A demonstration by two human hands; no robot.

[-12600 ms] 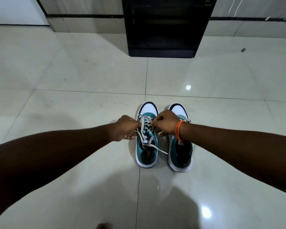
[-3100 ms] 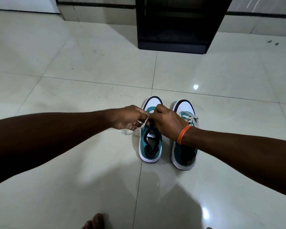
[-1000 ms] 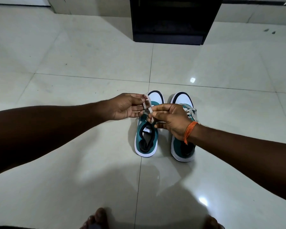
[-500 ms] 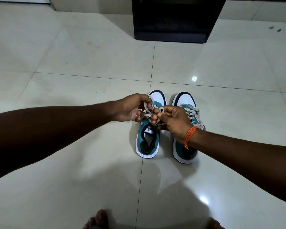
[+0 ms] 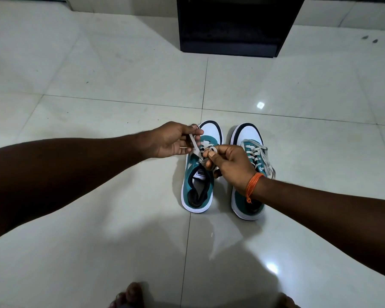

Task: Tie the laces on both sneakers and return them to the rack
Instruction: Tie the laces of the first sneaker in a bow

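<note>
Two teal sneakers with white toes stand side by side on the tiled floor, toes pointing away from me. Over the left sneaker (image 5: 198,185) both hands work its grey lace (image 5: 196,150). My left hand (image 5: 171,140) pinches one strand of that lace, pulled up and to the left. My right hand (image 5: 228,164), an orange thread on its wrist, pinches a small loop of the same lace above the tongue. The right sneaker (image 5: 247,138) is partly hidden under my right wrist; its laces lie bunched on top and hang to the right.
A black shoe rack (image 5: 236,25) stands against the wall beyond the sneakers, a tile away. Glossy pale floor tiles (image 5: 98,74) spread all around. My bare toes (image 5: 129,296) show at the bottom edge.
My hands have drawn apart slightly over the left sneaker, the left pulling its strand up and left, the right holding a loop lower. The sneakers have not moved.
</note>
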